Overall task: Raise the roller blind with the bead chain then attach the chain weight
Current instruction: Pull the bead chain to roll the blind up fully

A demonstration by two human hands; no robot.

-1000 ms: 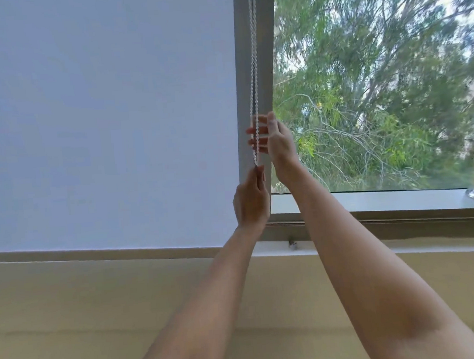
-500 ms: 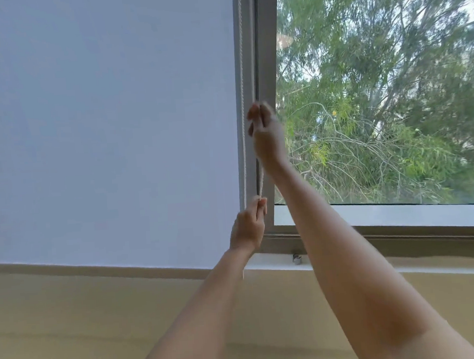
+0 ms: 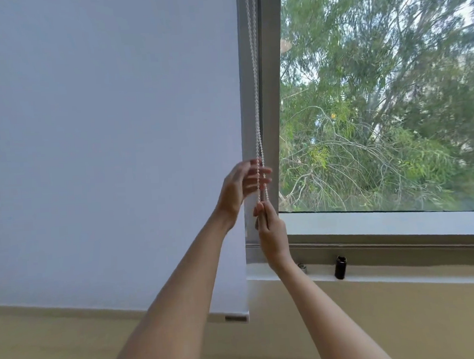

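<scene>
My right hand (image 3: 270,233) pinches the white bead chain (image 3: 255,94) low to haul it; left hand (image 3: 241,183), fingers apart, steadies it above, beside the white fabric roller blind (image 3: 109,132), unraised.

The blind (image 3: 100,132) is hanging left of the frame (image 3: 273,92), the chain (image 3: 255,80) dangling between them. The left hand (image 3: 240,187) is sitting above the right hand (image 3: 272,233), both at the chain. A cylinder (image 3: 340,267) is standing on the sill (image 3: 405,277), right of the hands.
</scene>
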